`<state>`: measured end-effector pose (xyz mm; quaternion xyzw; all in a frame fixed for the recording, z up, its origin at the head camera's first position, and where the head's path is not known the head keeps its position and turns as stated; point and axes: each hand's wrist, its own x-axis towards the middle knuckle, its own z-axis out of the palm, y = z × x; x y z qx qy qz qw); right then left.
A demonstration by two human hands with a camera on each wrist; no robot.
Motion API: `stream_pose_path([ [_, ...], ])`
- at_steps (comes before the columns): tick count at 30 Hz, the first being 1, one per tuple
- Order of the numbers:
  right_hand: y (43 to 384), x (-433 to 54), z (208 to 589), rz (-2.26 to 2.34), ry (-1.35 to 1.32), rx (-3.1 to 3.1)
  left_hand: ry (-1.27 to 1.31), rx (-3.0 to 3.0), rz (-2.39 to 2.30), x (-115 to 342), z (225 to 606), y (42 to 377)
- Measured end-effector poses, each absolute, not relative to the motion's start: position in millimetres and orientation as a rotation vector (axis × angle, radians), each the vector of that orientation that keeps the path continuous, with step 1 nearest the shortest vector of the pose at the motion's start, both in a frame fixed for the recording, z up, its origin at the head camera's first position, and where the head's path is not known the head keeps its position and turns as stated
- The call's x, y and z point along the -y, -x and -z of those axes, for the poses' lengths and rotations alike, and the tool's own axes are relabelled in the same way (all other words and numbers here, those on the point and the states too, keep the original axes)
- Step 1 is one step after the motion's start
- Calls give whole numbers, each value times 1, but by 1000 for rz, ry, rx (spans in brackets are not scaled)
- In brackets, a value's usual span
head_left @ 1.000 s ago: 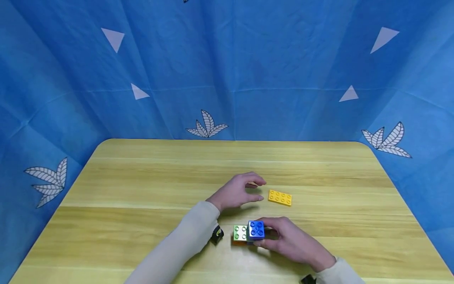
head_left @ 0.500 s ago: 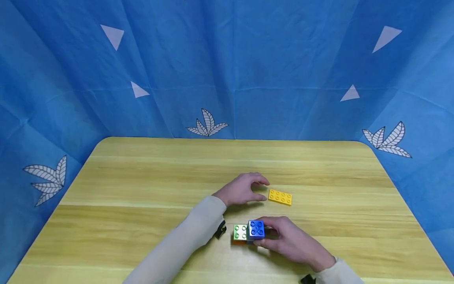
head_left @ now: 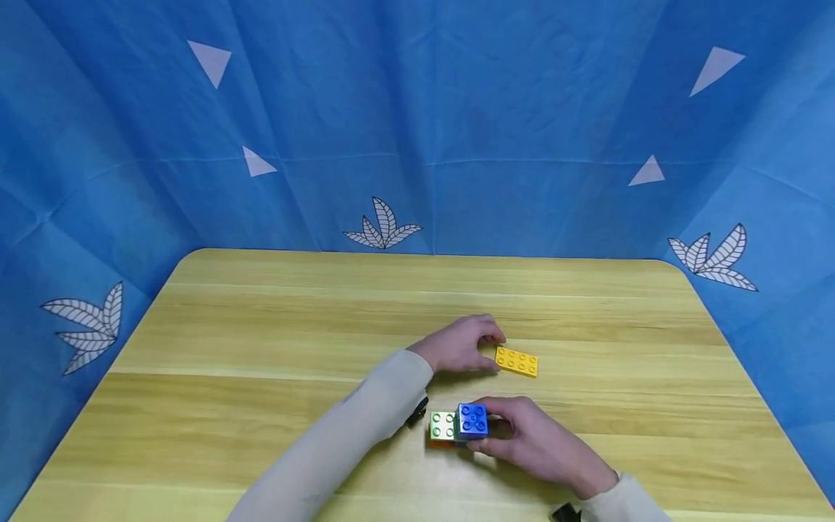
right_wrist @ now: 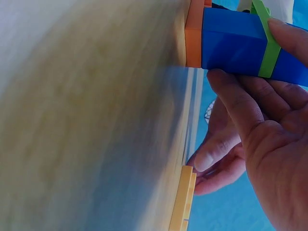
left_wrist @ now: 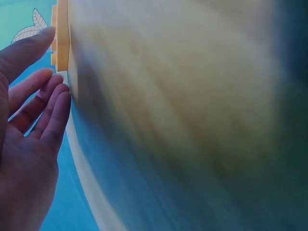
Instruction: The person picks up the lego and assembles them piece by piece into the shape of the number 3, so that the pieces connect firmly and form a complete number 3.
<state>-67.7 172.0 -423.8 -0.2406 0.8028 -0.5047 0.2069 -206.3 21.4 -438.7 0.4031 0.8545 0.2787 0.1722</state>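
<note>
fingers of the left hand (head_left: 457, 346), parted and seemingly holding nothing yet, are drawing closer to the yellow brick (head_left: 517, 361) on the table (head_left: 261, 326), likely bringing it within grasp, while the right hand (head_left: 531, 442) is gripping the block stack (head_left: 472, 422).

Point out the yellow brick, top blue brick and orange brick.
Yellow brick (head_left: 517, 362), head view, studded top.
Top blue brick (head_left: 472, 419), head view, studded top.
Orange brick (right_wrist: 194, 43), right wrist view, side face.
</note>
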Motion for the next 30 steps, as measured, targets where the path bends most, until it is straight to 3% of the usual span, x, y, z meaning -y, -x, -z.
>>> stream_pose_path([
  [11,68,-172,423,1398,662,-2243,-1253,-2491,-571,-27,434,206],
  [21,67,-172,425,1422,671,-2227,-931,-2343,-925,-4,426,208],
  [30,67,-171,424,1439,650,-2204,-801,-2292,-1153,23,426,205],
])
